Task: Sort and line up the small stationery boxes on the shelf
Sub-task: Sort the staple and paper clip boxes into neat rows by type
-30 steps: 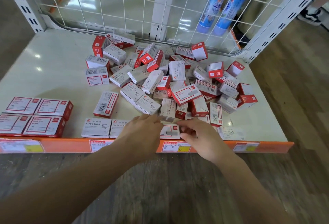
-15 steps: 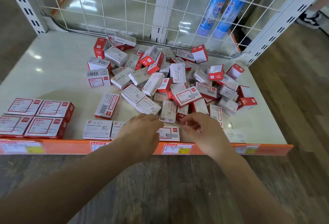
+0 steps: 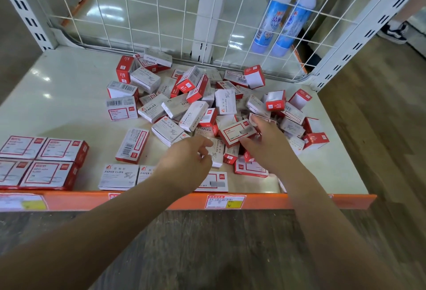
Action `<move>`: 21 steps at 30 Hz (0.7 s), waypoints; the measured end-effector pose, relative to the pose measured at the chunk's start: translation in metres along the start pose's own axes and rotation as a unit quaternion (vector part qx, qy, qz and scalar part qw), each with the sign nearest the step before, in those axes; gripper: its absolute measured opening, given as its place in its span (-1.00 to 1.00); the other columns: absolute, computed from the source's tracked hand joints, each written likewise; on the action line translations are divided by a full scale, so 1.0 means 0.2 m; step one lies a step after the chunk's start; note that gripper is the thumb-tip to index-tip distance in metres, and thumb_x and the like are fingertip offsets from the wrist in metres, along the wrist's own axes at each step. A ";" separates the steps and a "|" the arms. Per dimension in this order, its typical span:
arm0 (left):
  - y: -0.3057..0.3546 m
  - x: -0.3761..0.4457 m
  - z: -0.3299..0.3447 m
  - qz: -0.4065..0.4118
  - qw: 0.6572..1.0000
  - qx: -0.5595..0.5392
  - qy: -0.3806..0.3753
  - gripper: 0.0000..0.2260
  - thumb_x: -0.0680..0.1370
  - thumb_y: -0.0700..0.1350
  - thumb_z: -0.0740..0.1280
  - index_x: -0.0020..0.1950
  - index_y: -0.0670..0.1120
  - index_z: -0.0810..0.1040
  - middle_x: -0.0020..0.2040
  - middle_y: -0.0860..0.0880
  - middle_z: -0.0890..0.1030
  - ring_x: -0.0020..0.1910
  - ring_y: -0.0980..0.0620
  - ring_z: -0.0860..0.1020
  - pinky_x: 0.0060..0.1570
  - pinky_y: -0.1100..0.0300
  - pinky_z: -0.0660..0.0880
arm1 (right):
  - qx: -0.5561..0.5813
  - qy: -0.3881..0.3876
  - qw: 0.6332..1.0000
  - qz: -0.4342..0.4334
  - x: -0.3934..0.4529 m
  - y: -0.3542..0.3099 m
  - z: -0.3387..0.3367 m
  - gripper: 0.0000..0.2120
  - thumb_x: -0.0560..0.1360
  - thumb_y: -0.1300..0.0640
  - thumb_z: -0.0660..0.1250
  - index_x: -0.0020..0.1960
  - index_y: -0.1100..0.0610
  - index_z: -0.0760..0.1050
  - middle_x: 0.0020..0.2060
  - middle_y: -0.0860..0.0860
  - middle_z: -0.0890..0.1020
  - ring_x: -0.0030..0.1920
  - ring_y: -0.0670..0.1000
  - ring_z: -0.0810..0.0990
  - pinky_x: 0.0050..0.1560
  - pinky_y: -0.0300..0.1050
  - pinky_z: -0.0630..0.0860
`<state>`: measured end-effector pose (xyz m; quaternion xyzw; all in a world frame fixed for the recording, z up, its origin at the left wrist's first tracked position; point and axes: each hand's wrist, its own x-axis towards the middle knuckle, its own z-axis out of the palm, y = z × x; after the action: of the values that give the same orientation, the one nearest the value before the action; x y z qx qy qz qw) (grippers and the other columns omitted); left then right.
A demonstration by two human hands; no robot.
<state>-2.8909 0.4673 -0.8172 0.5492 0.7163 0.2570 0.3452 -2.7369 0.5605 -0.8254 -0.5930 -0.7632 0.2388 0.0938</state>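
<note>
- Stationery boxes (image 3: 207,110): small cardboard cuboids, matte white-grey or red-and-white, printed STAPLES or PAPER CLIPS; I see most heaped loosely mid-shelf, tilted every way.
- Shelf (image 3: 57,105): smooth cream surface with glossy highlights, orange front lip (image 3: 161,200) carrying paper price labels; white wire grid (image 3: 143,13) behind.
- Front left: four red-bordered boxes (image 3: 41,163) lie flat in a two-by-two block; two PAPER CLIPS boxes (image 3: 118,176) sit side by side at the lip.
- Left hand (image 3: 186,163): fingers curled, pinching a white PAPER CLIPS box (image 3: 216,153) at the heap's near edge.
- Right hand (image 3: 269,144): fingers around a red-bordered box (image 3: 237,132); grip appears closed on it.
- Two blue plastic bottles (image 3: 283,17), red caps, behind the grid.
</note>
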 end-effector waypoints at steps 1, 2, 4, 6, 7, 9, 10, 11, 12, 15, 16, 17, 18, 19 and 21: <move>0.00 0.01 0.00 -0.006 1.000 -0.005 -0.001 -0.71 0.59 -0.14 0.18 0.30 0.01 0.43 0.18 0.06 0.52 -0.01 0.15 0.42 -0.14 0.37 0.36 | 0.001 -0.006 1.000 -0.004 0.00 0.00 -0.01 -0.64 0.46 0.03 0.29 0.24 0.04 0.39 0.17 -0.01 0.54 0.15 0.05 0.49 0.15 0.10 0.49; -0.01 0.01 0.01 -0.011 1.000 -0.010 -0.002 -0.71 0.59 -0.14 0.18 0.30 0.01 0.43 0.19 0.06 0.52 -0.01 0.15 0.43 -0.21 0.40 0.36 | 0.002 -0.011 1.000 -0.007 0.00 -0.01 -0.02 -0.64 0.47 0.08 0.30 0.25 0.05 0.38 0.18 0.00 0.54 0.14 0.06 0.50 0.16 0.10 0.49; -0.02 0.02 0.02 -0.021 1.000 -0.018 -0.003 -0.72 0.59 -0.14 0.17 0.29 0.01 0.44 0.21 0.05 0.51 -0.02 0.14 0.44 -0.28 0.48 0.34 | -0.002 -0.020 1.000 -0.019 0.00 -0.01 -0.03 -0.58 0.47 0.16 0.31 0.31 0.07 0.36 0.22 0.02 0.51 0.18 0.07 0.47 0.21 0.10 0.44; -0.03 0.02 0.02 -0.030 0.999 -0.025 -0.001 -0.73 0.59 -0.14 0.17 0.27 0.01 0.45 0.21 0.04 0.52 -0.03 0.13 0.48 -0.28 0.48 0.37 | -0.005 -0.026 0.999 -0.025 0.00 0.00 -0.03 -0.55 0.47 0.21 0.31 0.34 0.07 0.35 0.23 0.03 0.50 0.23 0.07 0.44 0.26 0.07 0.40; -0.04 0.02 0.02 -0.033 0.999 -0.029 0.001 -0.74 0.59 -0.14 0.16 0.26 0.01 0.46 0.20 0.02 0.53 -0.04 0.11 0.50 -0.28 0.45 0.40 | -0.005 -0.028 0.999 -0.027 0.00 0.01 -0.03 -0.54 0.47 0.21 0.32 0.35 0.06 0.35 0.23 0.03 0.49 0.25 0.06 0.42 0.27 0.03 0.39; -0.04 0.02 0.02 -0.041 0.998 -0.037 0.007 -0.74 0.59 -0.15 0.15 0.24 0.01 0.48 0.20 0.00 0.53 -0.05 0.10 0.51 -0.31 0.43 0.42 | -0.006 -0.033 0.999 -0.023 0.00 0.01 -0.04 -0.55 0.48 0.20 0.33 0.35 0.06 0.37 0.20 -0.01 0.49 0.24 0.01 0.42 0.22 -0.11 0.38; -0.05 0.02 0.01 -0.046 0.998 -0.041 0.010 -0.74 0.59 -0.15 0.15 0.25 0.01 0.48 0.20 -0.01 0.53 -0.06 0.09 0.51 -0.35 0.43 0.41 | -0.001 -0.033 0.999 -0.025 -0.01 0.01 -0.06 -0.58 0.47 0.20 0.35 0.32 0.06 0.40 0.14 -0.05 0.50 0.20 -0.03 0.44 0.15 -0.18 0.37; -0.05 0.02 0.01 -0.049 0.998 -0.044 0.012 -0.74 0.60 -0.15 0.14 0.25 0.01 0.48 0.20 -0.02 0.53 -0.07 0.10 0.51 -0.39 0.45 0.39 | 0.009 -0.030 0.999 -0.030 -0.02 0.00 -0.07 -0.62 0.47 0.21 0.36 0.26 0.06 0.43 0.07 -0.08 0.51 0.13 -0.06 0.46 0.07 -0.24 0.36; -0.05 0.02 0.01 -0.051 0.998 -0.045 0.014 -0.74 0.60 -0.15 0.14 0.25 0.01 0.48 0.19 -0.02 0.53 -0.10 0.10 0.51 -0.41 0.45 0.38 | 0.021 -0.023 0.999 -0.037 -0.03 -0.01 -0.08 -0.68 0.46 0.20 0.37 0.19 0.06 0.45 0.02 -0.09 0.52 0.07 -0.07 0.48 -0.01 -0.28 0.36; -0.06 0.02 -0.01 -0.052 0.996 -0.062 0.026 -0.75 0.60 -0.14 0.15 0.23 0.01 0.48 0.09 0.01 0.57 -0.15 0.14 0.51 -0.35 0.38 0.42 | 0.065 0.000 0.997 -0.048 -0.08 -0.04 -0.09 -0.77 0.43 0.17 0.41 -0.01 0.02 0.40 -0.09 -0.10 0.54 -0.07 -0.11 0.49 -0.14 -0.38 0.38; -0.06 0.02 -0.01 -0.056 0.995 -0.074 0.029 -0.76 0.59 -0.13 0.17 0.23 0.01 0.48 0.02 0.04 0.57 -0.15 0.14 0.51 -0.33 0.35 0.43 | 0.071 0.008 0.996 -0.056 -0.10 -0.05 -0.08 -0.75 0.42 0.15 0.43 -0.03 0.01 0.38 -0.12 -0.14 0.52 -0.10 -0.13 0.49 -0.15 -0.41 0.38; -0.06 0.02 -0.02 -0.061 0.994 -0.088 0.030 -0.77 0.59 -0.12 0.19 0.23 0.01 0.48 -0.05 0.07 0.57 -0.15 0.15 0.51 -0.33 0.32 0.43 | 0.075 0.013 0.995 -0.062 -0.12 -0.05 -0.07 -0.72 0.40 0.13 0.45 -0.03 0.00 0.37 -0.16 -0.19 0.50 -0.12 -0.16 0.48 -0.15 -0.43 0.38; -0.07 0.02 -0.02 -0.065 0.992 -0.102 0.030 -0.76 0.58 -0.11 0.20 0.23 0.02 0.47 -0.10 0.10 0.56 -0.15 0.15 0.52 -0.33 0.30 0.43 | 0.079 0.016 0.994 -0.068 -0.14 -0.06 -0.06 -0.70 0.38 0.12 0.46 -0.04 0.00 0.35 -0.18 -0.23 0.47 -0.14 -0.18 0.48 -0.14 -0.44 0.38; -0.07 0.02 -0.02 -0.067 0.991 -0.113 0.028 -0.76 0.58 -0.09 0.21 0.24 0.03 0.47 -0.12 0.13 0.56 -0.15 0.17 0.53 -0.33 0.29 0.44 | 0.081 0.015 0.994 -0.073 -0.15 -0.06 -0.05 -0.67 0.37 0.12 0.47 -0.04 -0.01 0.34 -0.20 -0.27 0.45 -0.15 -0.20 0.47 -0.15 -0.45 0.39; -0.08 0.02 -0.03 -0.059 0.990 -0.130 0.019 -0.75 0.57 -0.07 0.23 0.25 0.04 0.46 -0.12 0.17 0.57 -0.14 0.21 0.53 -0.31 0.31 0.47 | 0.077 0.010 0.993 -0.084 -0.19 -0.08 -0.03 -0.64 0.36 0.12 0.48 -0.04 -0.03 0.31 -0.20 -0.30 0.43 -0.18 -0.26 0.46 -0.18 -0.49 0.41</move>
<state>-2.9056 0.4666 -0.8250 0.4512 0.7148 0.3373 0.4144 -2.7378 0.5232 -0.8066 -0.5198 -0.7889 0.2824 0.1663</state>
